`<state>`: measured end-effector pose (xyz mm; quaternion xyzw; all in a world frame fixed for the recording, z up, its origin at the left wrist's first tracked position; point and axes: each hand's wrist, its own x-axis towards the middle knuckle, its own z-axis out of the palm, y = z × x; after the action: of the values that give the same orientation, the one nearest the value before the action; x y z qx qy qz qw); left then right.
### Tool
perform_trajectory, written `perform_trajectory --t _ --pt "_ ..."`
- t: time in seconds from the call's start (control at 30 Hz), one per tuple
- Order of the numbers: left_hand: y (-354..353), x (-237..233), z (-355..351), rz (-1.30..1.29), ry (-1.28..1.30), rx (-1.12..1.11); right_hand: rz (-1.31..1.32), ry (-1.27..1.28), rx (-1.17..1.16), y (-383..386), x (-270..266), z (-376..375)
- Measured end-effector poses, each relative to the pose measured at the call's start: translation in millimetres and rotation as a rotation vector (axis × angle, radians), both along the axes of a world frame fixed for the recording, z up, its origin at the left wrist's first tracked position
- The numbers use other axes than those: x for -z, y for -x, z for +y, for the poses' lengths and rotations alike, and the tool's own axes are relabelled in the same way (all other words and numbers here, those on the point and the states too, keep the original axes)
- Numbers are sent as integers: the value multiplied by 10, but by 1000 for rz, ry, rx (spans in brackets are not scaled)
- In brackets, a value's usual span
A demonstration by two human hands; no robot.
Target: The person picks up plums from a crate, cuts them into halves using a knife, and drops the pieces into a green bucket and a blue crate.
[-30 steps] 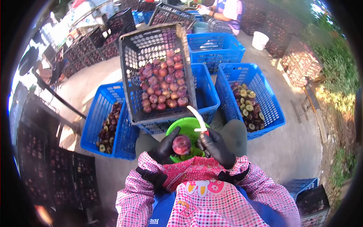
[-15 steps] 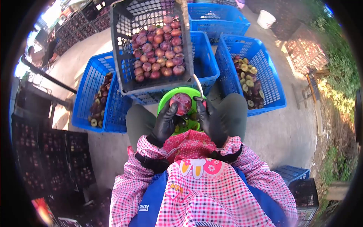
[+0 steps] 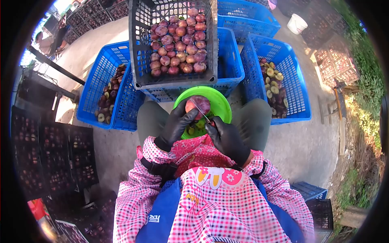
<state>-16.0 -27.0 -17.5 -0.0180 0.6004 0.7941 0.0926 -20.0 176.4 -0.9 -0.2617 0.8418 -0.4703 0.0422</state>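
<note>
Far L: stacked dark crates (image 3: 52, 154) of fruit, w/ a dark bar (image 3: 54, 65) slanting above them. Next, the L blue crate (image 3: 91, 81), w/ a heap of dark fruit (image 3: 109, 97), some cut open w/ pale flesh showing. R of it, the black crate (image 3: 141, 44) sits tilted on top of the middle blue crate (image 3: 229, 48) & holds lots of whole red-purple plums (image 3: 178, 48), mostly toward its R side.

Front & centre, btwn the knees, is the green bowl (image 3: 223, 101), w/ yellowish-green pieces (image 3: 191, 130) in it. L hand (image 3: 178, 121), black-gloved, is part closed, fingers & thumb curled round the large plum (image 3: 204, 103), held up over the bowl. R hand (image 3: 225, 137), also black-gloved, is mostly closed round the red handle of the knife (image 3: 199, 109); thin blade points up-L across the plum's face. Can't tell how deep it goes, if at all. Hands v. close together, just above the pink checked apron (image 3: 219, 202).

Behind & R of the black crate: back blue crate (image 3: 247, 16). Then the R blue crate (image 3: 291, 69), w/ cut fruit (image 3: 275, 89), pale faces showing, along its L side. White bucket (image 3: 297, 24) stands on the floor beyond it. Far R: stacked fruit crates (image 3: 336, 58) near greenery; lower R, a small blue crate (image 3: 308, 190) w/ a dark crate (image 3: 322, 212) just below it
</note>
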Motion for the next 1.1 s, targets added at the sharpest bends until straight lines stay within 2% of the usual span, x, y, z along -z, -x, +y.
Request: perform_trajectory --t 0.33,0.43,0.63,0.7,0.73,0.8,0.83,0.9,0.93,1.0,1.03,1.1 --pt "-2 52 30 122 -1 -41 -77 -6 12 -37 -39 -30" --pt "-51 -47 67 101 97 12 -117 10 -7 -46 8 -44" --pt "-16 81 109 190 295 -60 -163 63 -12 -2 241 -73" --pt "-12 -32 126 95 128 -43 -105 148 33 -3 246 -109" --pt "0 38 111 98 131 -42 -102 151 34 -4 248 -111" --pt "14 263 66 -303 -560 88 -67 -33 38 -26 258 -101" --pt "10 263 51 -306 -562 87 -69 -35 37 -22 268 -91" --pt "1 246 35 -208 -331 135 -140 97 -39 -3 287 -62" --pt "-21 148 81 -212 -331 137 -143 97 -36 -8 267 -48" --pt "-66 -129 200 -92 -217 -22 -105 139 -84 -8 182 -31" --pt "-55 -164 201 -89 -216 -21 -102 141 -83 1 167 -31" --pt "-58 -205 194 153 105 -58 -61 232 -83 -8 150 -39"
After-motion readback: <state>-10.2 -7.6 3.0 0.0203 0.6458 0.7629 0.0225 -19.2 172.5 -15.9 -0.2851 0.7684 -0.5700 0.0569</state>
